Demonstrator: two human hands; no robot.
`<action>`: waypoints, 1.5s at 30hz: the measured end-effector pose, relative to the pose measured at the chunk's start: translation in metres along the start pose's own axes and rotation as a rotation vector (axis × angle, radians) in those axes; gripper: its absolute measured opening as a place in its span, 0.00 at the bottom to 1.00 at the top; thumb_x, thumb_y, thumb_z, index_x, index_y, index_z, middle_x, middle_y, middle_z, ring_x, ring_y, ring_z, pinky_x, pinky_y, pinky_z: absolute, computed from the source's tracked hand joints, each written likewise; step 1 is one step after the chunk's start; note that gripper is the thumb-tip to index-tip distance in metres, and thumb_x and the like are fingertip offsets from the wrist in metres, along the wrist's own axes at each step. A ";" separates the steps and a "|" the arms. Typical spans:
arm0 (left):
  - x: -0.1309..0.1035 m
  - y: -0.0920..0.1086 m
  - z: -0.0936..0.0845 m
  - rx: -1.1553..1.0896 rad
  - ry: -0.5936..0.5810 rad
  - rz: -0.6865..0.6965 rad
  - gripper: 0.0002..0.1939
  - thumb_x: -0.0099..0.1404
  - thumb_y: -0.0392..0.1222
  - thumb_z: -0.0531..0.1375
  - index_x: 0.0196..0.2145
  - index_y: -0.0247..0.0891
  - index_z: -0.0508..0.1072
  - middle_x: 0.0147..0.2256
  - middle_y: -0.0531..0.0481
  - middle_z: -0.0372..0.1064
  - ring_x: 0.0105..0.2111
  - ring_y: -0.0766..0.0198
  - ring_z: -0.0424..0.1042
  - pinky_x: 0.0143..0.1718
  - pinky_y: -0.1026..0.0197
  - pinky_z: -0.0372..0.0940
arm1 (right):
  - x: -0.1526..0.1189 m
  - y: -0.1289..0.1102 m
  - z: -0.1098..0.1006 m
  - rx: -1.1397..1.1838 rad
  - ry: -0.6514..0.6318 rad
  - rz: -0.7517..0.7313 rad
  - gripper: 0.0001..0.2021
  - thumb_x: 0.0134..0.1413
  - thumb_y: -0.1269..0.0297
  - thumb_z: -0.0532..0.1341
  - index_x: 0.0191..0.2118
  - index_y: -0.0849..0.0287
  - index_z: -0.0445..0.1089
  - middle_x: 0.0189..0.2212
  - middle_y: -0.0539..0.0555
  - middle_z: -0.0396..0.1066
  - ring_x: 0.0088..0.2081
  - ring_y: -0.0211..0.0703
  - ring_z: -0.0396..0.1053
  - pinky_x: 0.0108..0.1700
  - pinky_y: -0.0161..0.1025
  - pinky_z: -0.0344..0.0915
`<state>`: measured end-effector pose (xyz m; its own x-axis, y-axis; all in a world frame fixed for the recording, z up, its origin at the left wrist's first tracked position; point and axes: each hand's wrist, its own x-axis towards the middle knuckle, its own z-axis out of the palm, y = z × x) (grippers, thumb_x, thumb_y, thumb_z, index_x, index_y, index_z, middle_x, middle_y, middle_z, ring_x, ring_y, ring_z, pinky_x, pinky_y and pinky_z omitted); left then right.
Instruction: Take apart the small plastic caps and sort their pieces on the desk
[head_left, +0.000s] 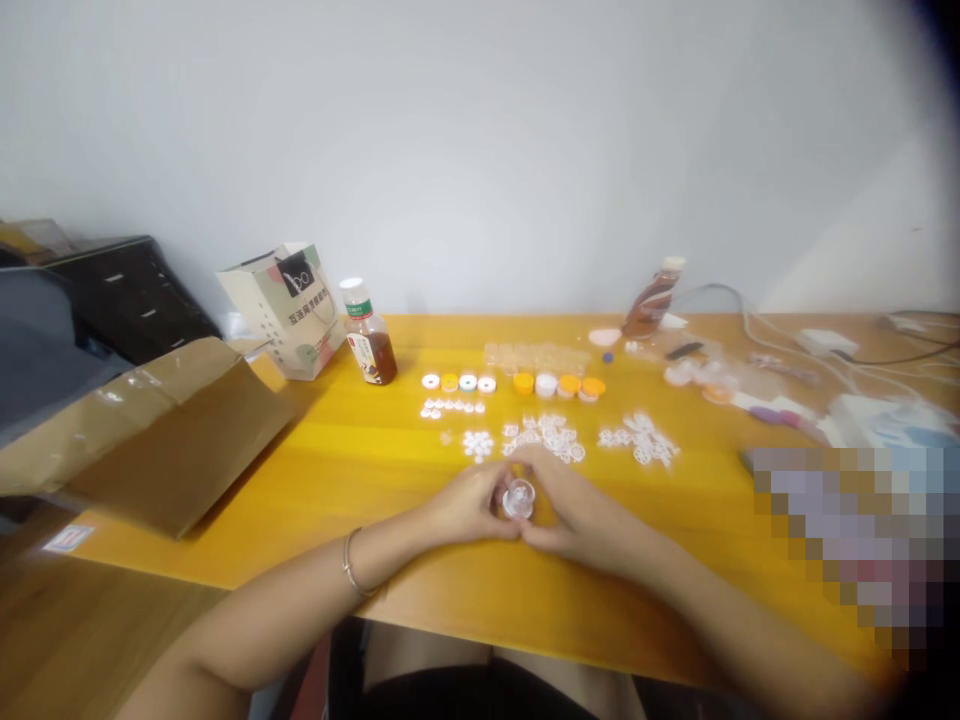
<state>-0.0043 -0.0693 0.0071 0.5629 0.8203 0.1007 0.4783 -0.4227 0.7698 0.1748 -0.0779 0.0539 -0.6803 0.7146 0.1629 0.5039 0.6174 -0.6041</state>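
Close to the table's front edge, my left hand (474, 505) and my right hand (574, 510) curl around a small clear round container (518, 499). The fingers of both hands bend inward and the thumbs meet at its near side. The picture is blurred, so what is inside the container is hard to make out. Just beyond my fingers lies a pile of small white ring-like parts (551, 435). Small white round pieces (478, 444) are clustered to its left, and another pile of white parts (643, 438) is to its right.
Orange and white caps (546, 385) stand in a row behind, before clear containers (536, 356). A bottle (369, 345), paper bag (289, 310) and open cardboard box (180, 430) are at left. Another bottle (651, 305), cables and a white adapter (825, 343) are at right.
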 end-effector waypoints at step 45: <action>-0.004 -0.001 -0.001 -0.035 -0.015 -0.005 0.14 0.50 0.42 0.62 0.33 0.36 0.65 0.29 0.53 0.66 0.26 0.69 0.63 0.25 0.69 0.55 | 0.077 0.087 -0.079 -0.059 0.613 0.337 0.14 0.47 0.62 0.60 0.41 0.60 0.65 0.35 0.56 0.71 0.36 0.44 0.70 0.37 0.39 0.67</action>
<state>-0.0075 -0.0715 0.0063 0.5704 0.8167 0.0873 0.4576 -0.4043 0.7919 0.2089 0.0569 0.0754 -0.0679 0.9164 0.3946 0.6742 0.3337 -0.6588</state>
